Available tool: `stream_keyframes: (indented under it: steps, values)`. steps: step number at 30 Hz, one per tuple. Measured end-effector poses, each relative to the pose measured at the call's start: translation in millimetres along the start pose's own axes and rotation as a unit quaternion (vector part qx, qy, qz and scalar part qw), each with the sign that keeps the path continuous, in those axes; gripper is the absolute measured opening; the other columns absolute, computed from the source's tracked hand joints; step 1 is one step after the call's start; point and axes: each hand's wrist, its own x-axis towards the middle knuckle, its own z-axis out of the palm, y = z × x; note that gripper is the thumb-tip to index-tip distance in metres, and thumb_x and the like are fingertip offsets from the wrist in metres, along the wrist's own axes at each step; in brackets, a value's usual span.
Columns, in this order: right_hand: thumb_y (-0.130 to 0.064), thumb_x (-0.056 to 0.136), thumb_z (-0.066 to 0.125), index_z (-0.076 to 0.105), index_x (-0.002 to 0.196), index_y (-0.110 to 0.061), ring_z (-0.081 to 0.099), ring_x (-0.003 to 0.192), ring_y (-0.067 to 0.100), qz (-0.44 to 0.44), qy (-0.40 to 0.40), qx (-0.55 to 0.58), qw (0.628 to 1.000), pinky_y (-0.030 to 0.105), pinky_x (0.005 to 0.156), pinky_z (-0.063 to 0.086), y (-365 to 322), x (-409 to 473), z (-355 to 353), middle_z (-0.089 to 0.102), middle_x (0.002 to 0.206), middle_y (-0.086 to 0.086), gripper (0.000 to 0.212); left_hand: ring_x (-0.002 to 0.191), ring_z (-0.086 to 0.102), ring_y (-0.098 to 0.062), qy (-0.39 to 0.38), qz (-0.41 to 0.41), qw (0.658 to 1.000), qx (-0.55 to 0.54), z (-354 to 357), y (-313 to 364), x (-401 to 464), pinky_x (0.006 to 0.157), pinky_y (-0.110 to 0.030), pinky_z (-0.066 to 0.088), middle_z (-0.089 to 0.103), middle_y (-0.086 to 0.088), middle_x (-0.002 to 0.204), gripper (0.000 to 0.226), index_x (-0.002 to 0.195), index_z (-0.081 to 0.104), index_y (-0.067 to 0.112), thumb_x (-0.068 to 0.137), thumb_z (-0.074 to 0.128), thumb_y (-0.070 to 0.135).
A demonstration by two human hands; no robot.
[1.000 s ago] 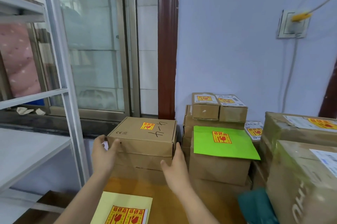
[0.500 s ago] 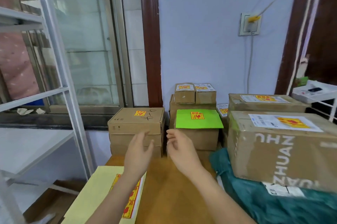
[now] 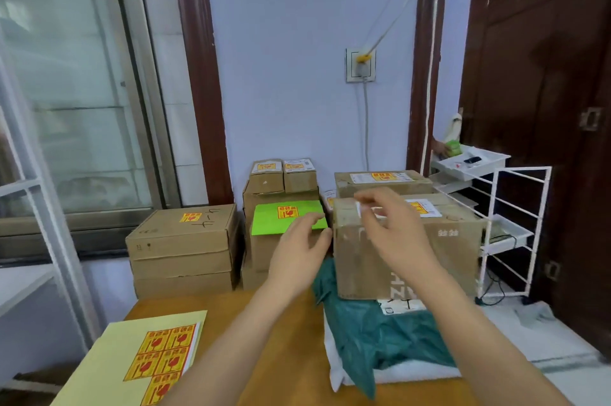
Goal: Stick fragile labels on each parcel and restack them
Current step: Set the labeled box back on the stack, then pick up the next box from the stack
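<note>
A large cardboard parcel [image 3: 456,250] with a fragile label on top sits on a teal plastic bag [image 3: 380,333] on the wooden table [image 3: 264,333]. My right hand [image 3: 393,230] is raised in front of its top front edge, fingers loosely spread, holding nothing. My left hand [image 3: 297,250] reaches toward that parcel's left side, fingers relaxed, in front of a box with a green sheet [image 3: 271,220]. A stack of flat labelled boxes [image 3: 185,240] stands at the left. A yellow sheet of fragile labels [image 3: 158,359] lies at the table's near left.
Small labelled boxes [image 3: 284,174] are piled against the wall behind. Another labelled parcel [image 3: 383,180] sits behind the large one. A white wire rack [image 3: 509,227] stands at the right beside a dark wooden door [image 3: 545,108]. A metal shelf frame [image 3: 43,223] is at the left.
My hands let go of the flat box stack at the left and moved right toward the large parcel. The view swung right with them.
</note>
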Motion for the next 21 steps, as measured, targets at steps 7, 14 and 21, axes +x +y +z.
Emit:
stream_keyframes:
  steps: [7, 14, 21]
  values:
    - [-0.005, 0.094, 0.047, 0.055, 0.127, -0.007, 0.053, 0.116, 0.022, 0.128, 0.151, -0.064, 0.978, 0.029, 0.093, 0.039, 68.6, -5.0, -75.4, 0.058, 0.126, 0.007, 0.034, 0.089, 0.049, -0.007, -0.006, -0.120, 0.978, -0.168, 19.8, 39.4, 28.4, 0.074, -0.025, 0.039, 0.051, 0.015, 0.098, 0.024, 0.123, 0.049, 0.025, 0.099, 0.045, 0.029]
    - [-0.032, 0.097, 0.046, 0.052, 0.127, -0.006, 0.055, 0.109, 0.032, 0.320, 0.112, 0.055, 0.939, 0.041, 0.077, 0.042, 110.5, -8.1, -80.2, 0.058, 0.119, 0.011, 0.041, 0.057, 0.049, -0.001, -0.044, -0.252, 0.912, -0.320, 24.3, 59.8, 50.8, 0.037, -0.008, 0.036, 0.050, 0.007, 0.070, 0.034, 0.071, 0.044, 0.024, 0.103, 0.035, 0.026]
    - [-0.056, 0.095, 0.038, 0.061, 0.120, -0.017, 0.058, 0.107, 0.026, 0.410, 0.108, 0.207, 0.881, 0.042, 0.094, 0.045, 122.9, -8.0, -70.4, 0.063, 0.114, 0.006, 0.052, 0.071, 0.047, -0.008, -0.059, -0.309, 0.876, -0.365, 29.5, 48.1, 70.6, 0.076, -0.028, 0.038, 0.052, 0.004, 0.080, 0.022, 0.086, 0.054, 0.019, 0.100, 0.041, 0.031]
